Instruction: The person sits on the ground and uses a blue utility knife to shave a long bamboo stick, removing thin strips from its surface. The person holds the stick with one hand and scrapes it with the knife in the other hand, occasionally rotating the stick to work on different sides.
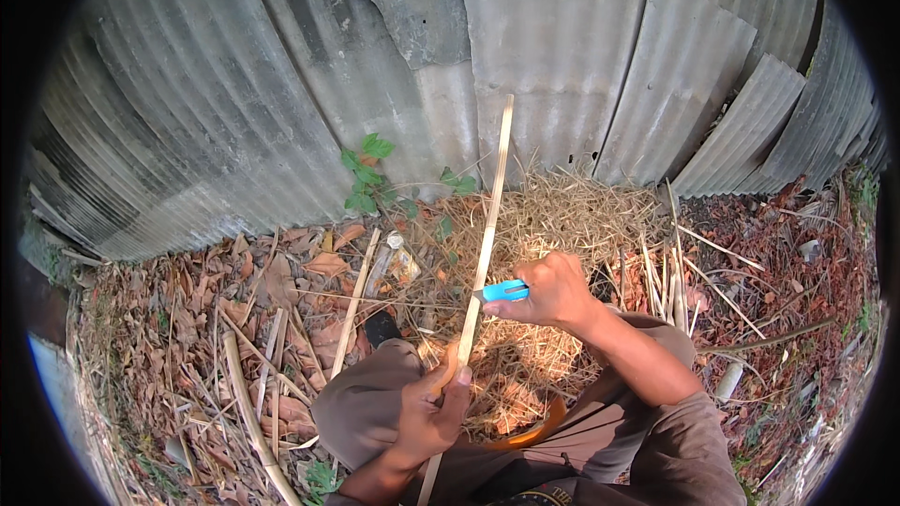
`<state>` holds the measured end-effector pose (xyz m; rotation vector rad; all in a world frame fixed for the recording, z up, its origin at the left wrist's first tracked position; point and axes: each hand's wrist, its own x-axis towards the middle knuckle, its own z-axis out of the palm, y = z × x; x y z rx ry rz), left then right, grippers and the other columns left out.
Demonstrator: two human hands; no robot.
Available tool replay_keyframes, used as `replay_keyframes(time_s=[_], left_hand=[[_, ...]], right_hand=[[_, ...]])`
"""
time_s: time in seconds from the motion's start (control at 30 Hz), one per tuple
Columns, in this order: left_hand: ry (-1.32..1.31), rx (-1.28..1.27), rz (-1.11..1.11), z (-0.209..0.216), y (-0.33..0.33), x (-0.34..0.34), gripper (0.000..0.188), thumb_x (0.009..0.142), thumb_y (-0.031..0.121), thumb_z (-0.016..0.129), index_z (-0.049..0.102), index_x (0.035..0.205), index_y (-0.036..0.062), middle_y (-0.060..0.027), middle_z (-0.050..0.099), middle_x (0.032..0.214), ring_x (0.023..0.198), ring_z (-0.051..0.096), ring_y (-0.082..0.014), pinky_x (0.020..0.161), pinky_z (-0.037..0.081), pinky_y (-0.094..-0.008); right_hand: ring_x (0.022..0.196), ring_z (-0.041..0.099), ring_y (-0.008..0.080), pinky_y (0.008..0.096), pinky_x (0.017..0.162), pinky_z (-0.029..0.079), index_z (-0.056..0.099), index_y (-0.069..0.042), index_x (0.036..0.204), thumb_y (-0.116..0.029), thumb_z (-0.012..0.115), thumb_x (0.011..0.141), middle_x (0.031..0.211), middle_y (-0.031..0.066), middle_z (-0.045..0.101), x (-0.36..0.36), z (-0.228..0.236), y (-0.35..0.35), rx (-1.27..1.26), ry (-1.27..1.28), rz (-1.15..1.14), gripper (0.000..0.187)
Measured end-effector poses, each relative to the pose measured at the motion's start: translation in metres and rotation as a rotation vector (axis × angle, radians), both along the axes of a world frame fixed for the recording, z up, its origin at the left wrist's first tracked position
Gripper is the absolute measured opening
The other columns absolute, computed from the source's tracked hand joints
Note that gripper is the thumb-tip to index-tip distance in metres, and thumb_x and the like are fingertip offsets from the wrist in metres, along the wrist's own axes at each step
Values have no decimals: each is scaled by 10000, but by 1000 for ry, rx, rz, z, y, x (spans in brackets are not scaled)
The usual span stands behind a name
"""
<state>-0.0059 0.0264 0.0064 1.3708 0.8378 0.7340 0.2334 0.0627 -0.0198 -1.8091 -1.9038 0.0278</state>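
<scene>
A long, pale bamboo strip (490, 225) slants up and away from my lap toward the metal sheets. My left hand (431, 417) is closed round its lower part, thumb on top. In my right hand (555, 290) is a blue utility knife (506, 291), gripped with the fingers wrapped round its handle. Its short dark blade lies against the strip, above my left hand. Curled shavings, too small to tell apart, lie among the straw (525, 384) between my legs.
A corrugated metal fence (562, 56) stands ahead. Several bamboo strips (356, 305) and a thicker pole (251, 412) lie on dry leaves at left. More thin strips (677, 272) lie at right. A green-leaved plant (366, 173) grows at the fence's foot.
</scene>
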Motion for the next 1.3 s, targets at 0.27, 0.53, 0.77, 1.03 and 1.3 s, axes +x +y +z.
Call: replay_keyframes(time_s=[0.27, 0.53, 0.77, 1.03, 1.3], left_hand=[[64, -5, -207, -14, -15, -11, 142, 943, 71, 527, 584, 861, -30, 40, 480, 594, 526, 429, -10, 493, 373, -197], [91, 229, -456, 9, -18, -4, 226, 927, 75, 558, 600, 1133, -8, 27, 513, 602, 540, 447, -7, 480, 364, -199], [149, 88, -40, 7, -1, 3, 214, 958, 142, 528, 587, 807, 2, 42, 478, 532, 489, 437, -15, 440, 352, -207], [188, 339, -9, -5, -4, 7, 157, 911, 80, 566, 614, 1020, -22, -62, 442, 510, 429, 429, -94, 420, 364, -291], [191, 421, -48, 3, -12, 8, 215, 903, 76, 552, 613, 1068, -46, -117, 462, 530, 412, 466, -171, 428, 383, -328]], right_hand=[[592, 608, 393, 500, 585, 474, 646, -3, 589, -776, 487, 733, 533, 220, 561, 89, 1, 33, -54, 46, -412, 802], [725, 639, 365, 462, 697, 459, 633, 60, 685, -807, 380, 780, 665, 263, 606, 266, -29, 18, -4, 435, -997, 908], [462, 520, 293, 446, 524, 416, 539, -6, 529, -764, 468, 768, 443, 131, 463, 99, 14, -5, -60, 248, -406, 797], [392, 490, 304, 399, 420, 395, 417, -73, 476, -725, 615, 664, 427, 83, 442, 10, 9, -9, 147, -12, 84, 707], [417, 562, 308, 432, 450, 460, 576, -71, 510, -718, 610, 688, 421, 108, 504, 60, 3, 19, -53, 83, -295, 672]])
